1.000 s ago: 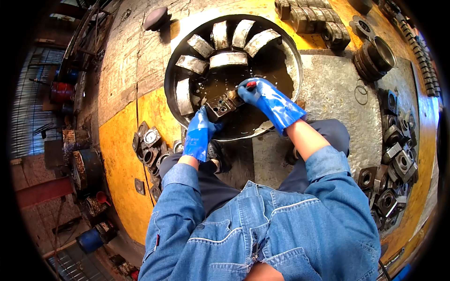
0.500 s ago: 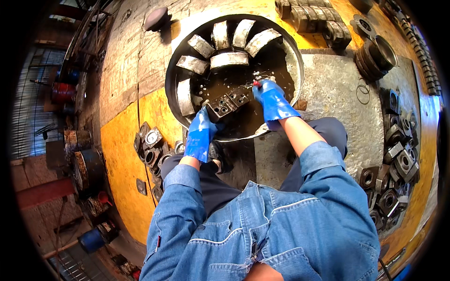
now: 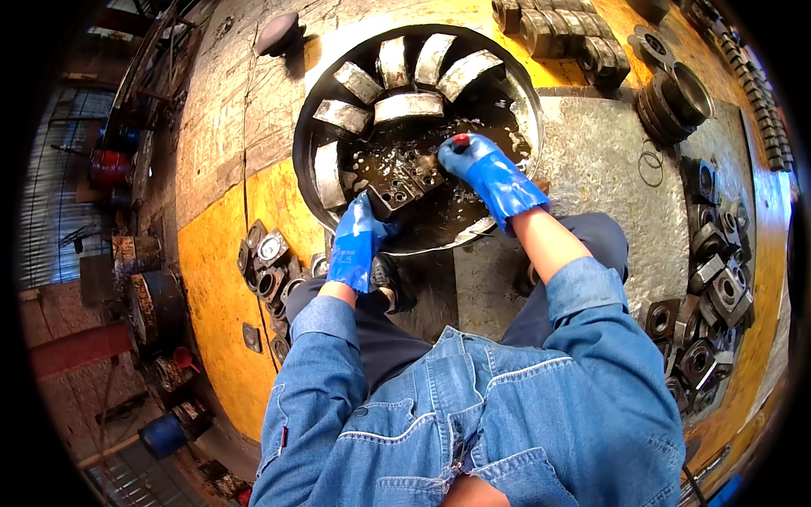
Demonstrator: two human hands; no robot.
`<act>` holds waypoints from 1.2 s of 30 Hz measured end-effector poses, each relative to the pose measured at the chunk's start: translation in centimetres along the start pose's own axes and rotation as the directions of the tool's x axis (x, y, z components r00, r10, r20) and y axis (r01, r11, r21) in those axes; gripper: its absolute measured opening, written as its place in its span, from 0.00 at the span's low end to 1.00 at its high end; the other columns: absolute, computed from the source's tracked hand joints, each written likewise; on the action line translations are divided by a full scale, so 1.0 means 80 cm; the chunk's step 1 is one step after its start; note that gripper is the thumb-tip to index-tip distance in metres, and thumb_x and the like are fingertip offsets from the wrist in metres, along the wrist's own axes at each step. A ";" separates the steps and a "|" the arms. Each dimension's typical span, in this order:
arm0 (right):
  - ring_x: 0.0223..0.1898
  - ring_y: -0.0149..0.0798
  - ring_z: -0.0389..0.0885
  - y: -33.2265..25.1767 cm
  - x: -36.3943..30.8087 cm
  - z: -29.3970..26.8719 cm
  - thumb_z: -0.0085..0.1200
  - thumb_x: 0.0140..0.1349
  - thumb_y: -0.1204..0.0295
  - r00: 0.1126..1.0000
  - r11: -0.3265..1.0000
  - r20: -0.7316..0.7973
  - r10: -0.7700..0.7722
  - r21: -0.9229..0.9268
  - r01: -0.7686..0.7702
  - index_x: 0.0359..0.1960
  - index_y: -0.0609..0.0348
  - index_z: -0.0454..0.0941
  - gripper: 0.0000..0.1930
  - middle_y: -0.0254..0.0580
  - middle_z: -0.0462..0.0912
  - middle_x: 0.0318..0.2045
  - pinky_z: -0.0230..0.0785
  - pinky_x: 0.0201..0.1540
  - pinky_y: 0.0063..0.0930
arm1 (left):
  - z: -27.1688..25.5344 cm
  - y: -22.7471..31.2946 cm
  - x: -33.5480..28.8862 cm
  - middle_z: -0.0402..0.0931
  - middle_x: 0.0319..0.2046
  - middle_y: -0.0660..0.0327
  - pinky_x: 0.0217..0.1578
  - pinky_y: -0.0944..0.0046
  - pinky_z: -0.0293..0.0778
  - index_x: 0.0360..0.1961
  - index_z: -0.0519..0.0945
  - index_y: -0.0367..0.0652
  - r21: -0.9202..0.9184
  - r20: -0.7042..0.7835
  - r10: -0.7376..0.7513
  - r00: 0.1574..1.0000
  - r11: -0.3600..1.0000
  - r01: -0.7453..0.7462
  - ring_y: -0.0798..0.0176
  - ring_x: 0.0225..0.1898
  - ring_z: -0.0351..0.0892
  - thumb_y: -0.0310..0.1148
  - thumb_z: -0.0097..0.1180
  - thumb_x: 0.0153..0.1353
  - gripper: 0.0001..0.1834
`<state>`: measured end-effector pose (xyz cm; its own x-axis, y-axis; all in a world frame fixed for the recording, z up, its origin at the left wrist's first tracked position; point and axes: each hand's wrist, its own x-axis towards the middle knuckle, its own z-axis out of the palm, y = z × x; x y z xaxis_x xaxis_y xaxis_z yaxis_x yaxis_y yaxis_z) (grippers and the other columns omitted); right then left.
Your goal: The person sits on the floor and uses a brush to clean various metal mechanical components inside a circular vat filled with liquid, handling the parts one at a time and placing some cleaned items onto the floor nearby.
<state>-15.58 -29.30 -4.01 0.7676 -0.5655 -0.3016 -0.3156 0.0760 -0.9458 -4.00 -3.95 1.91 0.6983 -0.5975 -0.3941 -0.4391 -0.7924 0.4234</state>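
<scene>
A wide round basin [image 3: 302,160] of dark, bubbly liquid lies before me. In blue gloves, my left hand [image 3: 358,241] grips the near left end of a dark metal block [image 3: 395,194] with round holes, tilted over the liquid. My right hand [image 3: 473,160] is closed around a red-handled brush [image 3: 460,141], its working end, mostly hidden, at the block's far right part. Splashes and foam surround the block. Several curved metal segments [image 3: 410,107] stand along the basin's far and left sides.
Dark metal parts with holes are piled left [image 3: 272,262] and right [image 3: 718,291] of me. Beyond the basin, at the right, are rows of metal blocks [image 3: 562,34] and a hollow cylinder [image 3: 676,101]. A rounded dark object [image 3: 277,35] sits far left.
My right hand has moved left with the brush, onto the block's right part. More splashes and foam show around it. My left hand keeps its grip on the block.
</scene>
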 end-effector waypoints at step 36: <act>0.41 0.48 0.88 -0.127 -0.083 -0.013 0.60 0.63 0.53 0.996 0.992 -0.013 0.083 -0.097 -0.084 0.42 0.65 0.87 0.24 0.56 0.89 0.37 0.77 0.48 0.40 | 0.016 -0.054 -0.002 0.88 0.51 0.44 0.55 0.52 0.81 0.59 0.81 0.34 -0.102 -0.096 0.092 0.991 0.990 -0.102 0.42 0.55 0.87 0.33 0.80 0.47 0.36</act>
<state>-18.02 -27.16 7.75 0.7315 -0.5676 -0.3777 -0.4315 0.0434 -0.9011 -2.95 -0.61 -0.90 0.7063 -0.6532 -0.2730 -0.4480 -0.7110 0.5421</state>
